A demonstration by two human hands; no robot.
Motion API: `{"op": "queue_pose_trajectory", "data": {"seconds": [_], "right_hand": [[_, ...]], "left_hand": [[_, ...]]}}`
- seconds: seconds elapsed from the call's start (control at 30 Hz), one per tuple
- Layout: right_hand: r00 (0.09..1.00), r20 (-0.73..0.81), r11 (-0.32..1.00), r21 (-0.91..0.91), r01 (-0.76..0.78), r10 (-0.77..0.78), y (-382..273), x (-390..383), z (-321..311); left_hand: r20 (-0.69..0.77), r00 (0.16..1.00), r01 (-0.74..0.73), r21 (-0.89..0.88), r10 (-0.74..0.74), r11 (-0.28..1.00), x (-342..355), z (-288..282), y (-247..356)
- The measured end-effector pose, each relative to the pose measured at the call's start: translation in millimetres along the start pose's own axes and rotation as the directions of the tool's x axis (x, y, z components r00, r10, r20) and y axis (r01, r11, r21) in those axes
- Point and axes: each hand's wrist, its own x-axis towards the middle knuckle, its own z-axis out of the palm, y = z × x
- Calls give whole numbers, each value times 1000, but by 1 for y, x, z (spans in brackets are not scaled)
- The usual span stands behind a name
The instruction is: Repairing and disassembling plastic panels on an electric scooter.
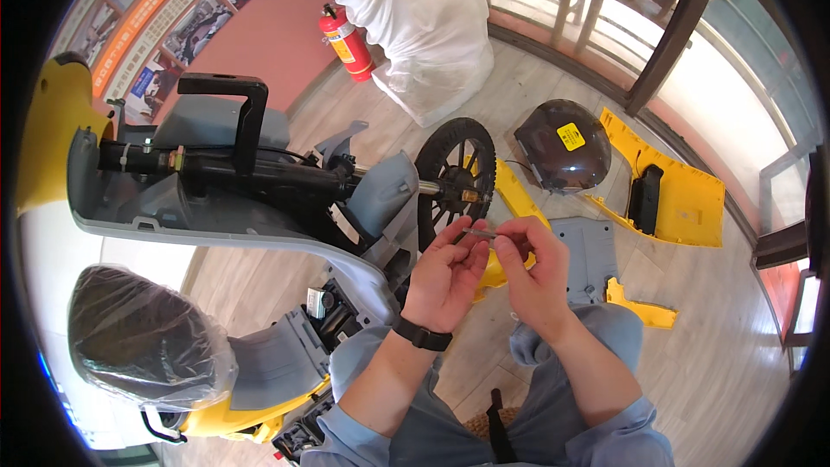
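Both my hands meet in front of me, above my knees. My left hand [443, 284] is turned partly palm up, its fingertips closed on a thin, short grey metal piece [481, 233]. From the other side, the thumb and fingers of my right hand [538, 275] pinch the same piece; its exact kind is too small to make out. Just beyond the hands is the spoked front wheel [430, 151] of a partly stripped scooter. Its black fork tube [290, 180] and grey body panel [251, 240] stretch away to the left.
A plastic-wrapped seat [143, 337] is at lower left. On the floor to the right lie a smoky dark shell [553, 164], a yellow panel [692, 207], a grey panel [586, 246] and a yellow trim piece [644, 310]. A red fire extinguisher [347, 45] stands beside a white-draped object [424, 26].
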Motion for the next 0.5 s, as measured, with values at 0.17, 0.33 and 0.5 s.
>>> {"op": "queue_pose_trajectory", "data": {"seconds": [0.17, 0.33, 0.5], "right_hand": [[998, -57, 999, 45, 19, -17, -3, 7, 7], [977, -42, 974, -96, 204, -209, -9, 8, 17], [957, -25, 951, -122, 282, -287, -13, 9, 24]], "left_hand": [[217, 972, -68, -108, 90, 992, -16, 18, 12], [318, 922, -163, -193, 219, 968, -22, 15, 22], [435, 869, -160, -207, 237, 965, -25, 11, 26]]}}
